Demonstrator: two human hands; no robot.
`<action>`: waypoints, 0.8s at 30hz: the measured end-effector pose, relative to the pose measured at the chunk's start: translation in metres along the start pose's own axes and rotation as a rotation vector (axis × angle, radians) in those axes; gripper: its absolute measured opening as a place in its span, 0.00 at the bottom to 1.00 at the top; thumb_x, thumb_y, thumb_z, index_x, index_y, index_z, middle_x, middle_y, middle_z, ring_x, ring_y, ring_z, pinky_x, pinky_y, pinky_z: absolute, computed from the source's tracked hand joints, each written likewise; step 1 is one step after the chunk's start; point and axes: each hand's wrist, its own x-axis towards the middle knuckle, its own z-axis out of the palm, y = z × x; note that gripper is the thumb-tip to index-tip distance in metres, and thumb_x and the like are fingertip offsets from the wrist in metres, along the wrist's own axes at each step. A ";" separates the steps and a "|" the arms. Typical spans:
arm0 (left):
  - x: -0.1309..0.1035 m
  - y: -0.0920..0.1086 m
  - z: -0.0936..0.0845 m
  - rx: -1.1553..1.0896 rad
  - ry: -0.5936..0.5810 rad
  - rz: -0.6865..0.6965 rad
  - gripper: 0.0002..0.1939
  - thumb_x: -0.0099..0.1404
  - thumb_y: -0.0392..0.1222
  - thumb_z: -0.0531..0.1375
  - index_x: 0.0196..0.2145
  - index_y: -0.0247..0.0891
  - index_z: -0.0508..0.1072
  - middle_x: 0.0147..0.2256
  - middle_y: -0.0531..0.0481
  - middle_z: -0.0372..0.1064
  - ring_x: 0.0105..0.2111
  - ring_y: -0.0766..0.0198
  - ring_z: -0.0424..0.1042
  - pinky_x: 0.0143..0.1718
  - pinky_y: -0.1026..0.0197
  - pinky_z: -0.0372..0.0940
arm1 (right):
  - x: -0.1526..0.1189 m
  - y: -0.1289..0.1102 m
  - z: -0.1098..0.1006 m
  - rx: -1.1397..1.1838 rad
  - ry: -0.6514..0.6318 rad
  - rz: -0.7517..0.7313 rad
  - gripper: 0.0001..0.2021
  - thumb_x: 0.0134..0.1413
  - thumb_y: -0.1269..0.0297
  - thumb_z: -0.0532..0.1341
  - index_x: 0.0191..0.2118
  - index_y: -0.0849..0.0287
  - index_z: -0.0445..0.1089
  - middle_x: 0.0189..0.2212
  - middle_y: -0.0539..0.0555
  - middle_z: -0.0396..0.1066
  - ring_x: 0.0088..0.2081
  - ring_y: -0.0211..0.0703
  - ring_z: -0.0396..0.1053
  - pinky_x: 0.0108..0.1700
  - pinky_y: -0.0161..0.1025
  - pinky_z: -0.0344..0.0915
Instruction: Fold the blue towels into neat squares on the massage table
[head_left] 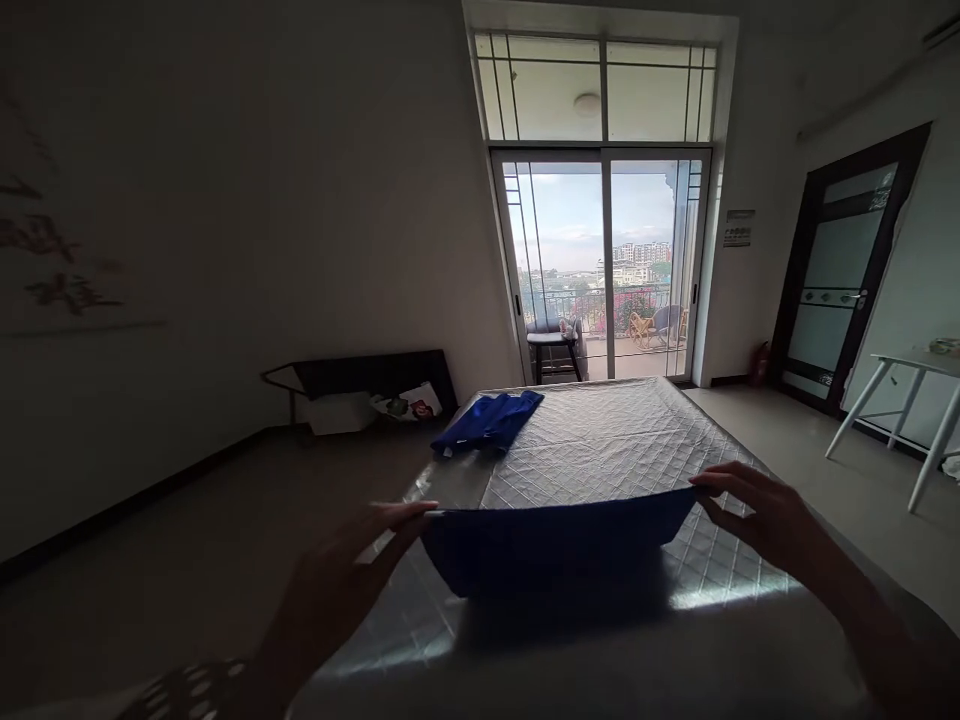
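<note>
Blue cloth (559, 548) hangs between left fingers (409, 513) and right fingers (724, 481) — each set pinching a top corner.

Left hand (352, 560) and right hand (757, 505) each pinch a top corner of a dark blue cloth (555, 550). It hangs between them over a quilted mattress (615, 440); can't tell if the bottom touches. Top edge slightly higher at right. Brighter blue cloth (491, 420) lies far left on mattress. Sliding glass door (606, 260) beyond, backlit. Dark-framed door (840, 270) right.
</note>
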 end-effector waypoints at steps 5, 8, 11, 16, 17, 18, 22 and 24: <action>0.040 0.000 -0.016 0.108 0.033 -0.170 0.27 0.68 0.68 0.49 0.42 0.48 0.78 0.40 0.54 0.79 0.38 0.58 0.77 0.40 0.57 0.71 | 0.040 -0.003 -0.033 -0.138 0.137 0.050 0.08 0.64 0.58 0.62 0.45 0.49 0.77 0.37 0.50 0.79 0.37 0.40 0.78 0.43 0.37 0.76; 0.062 -0.009 0.007 0.071 -0.069 -0.156 0.28 0.69 0.65 0.47 0.40 0.45 0.79 0.39 0.51 0.78 0.41 0.56 0.76 0.44 0.56 0.69 | 0.056 0.014 -0.021 -0.097 0.057 0.111 0.10 0.65 0.56 0.60 0.44 0.50 0.78 0.38 0.52 0.79 0.35 0.41 0.77 0.38 0.38 0.75; 0.086 -0.020 0.038 0.008 -0.227 -0.197 0.25 0.67 0.60 0.50 0.37 0.41 0.81 0.38 0.49 0.78 0.36 0.58 0.77 0.39 0.60 0.69 | 0.072 0.041 0.007 -0.041 -0.094 0.197 0.12 0.66 0.59 0.58 0.41 0.53 0.79 0.37 0.53 0.79 0.33 0.42 0.76 0.37 0.39 0.74; 0.129 -0.031 0.063 0.043 -0.297 -0.371 0.18 0.63 0.51 0.56 0.38 0.40 0.82 0.33 0.48 0.80 0.35 0.55 0.78 0.37 0.61 0.67 | 0.106 0.072 0.039 -0.116 -0.121 0.337 0.11 0.64 0.65 0.58 0.39 0.55 0.79 0.38 0.55 0.79 0.36 0.44 0.77 0.43 0.42 0.72; 0.135 -0.032 0.064 0.042 -0.263 -0.394 0.18 0.63 0.51 0.56 0.39 0.40 0.82 0.32 0.47 0.80 0.36 0.54 0.78 0.38 0.61 0.67 | 0.111 0.073 0.041 -0.132 -0.073 0.335 0.12 0.64 0.64 0.57 0.41 0.55 0.79 0.40 0.55 0.79 0.38 0.45 0.77 0.44 0.42 0.72; 0.139 -0.032 0.064 0.024 -0.225 -0.417 0.18 0.64 0.51 0.56 0.40 0.39 0.82 0.32 0.47 0.81 0.37 0.54 0.79 0.38 0.61 0.67 | 0.114 0.074 0.041 -0.139 -0.018 0.326 0.13 0.65 0.63 0.56 0.43 0.55 0.79 0.42 0.56 0.79 0.39 0.45 0.77 0.45 0.43 0.72; 0.123 -0.032 0.070 -0.221 -0.123 -0.499 0.22 0.64 0.54 0.55 0.43 0.38 0.80 0.32 0.46 0.81 0.35 0.54 0.80 0.37 0.59 0.69 | 0.098 0.073 0.044 -0.068 0.087 0.323 0.15 0.66 0.59 0.55 0.46 0.55 0.78 0.43 0.56 0.79 0.41 0.46 0.77 0.47 0.44 0.72; 0.094 -0.033 0.084 -0.371 -0.134 -0.540 0.22 0.62 0.55 0.57 0.42 0.37 0.80 0.33 0.45 0.81 0.35 0.54 0.80 0.37 0.58 0.70 | 0.072 0.073 0.054 0.000 0.033 0.370 0.15 0.65 0.57 0.55 0.46 0.55 0.78 0.43 0.57 0.79 0.41 0.47 0.77 0.47 0.45 0.73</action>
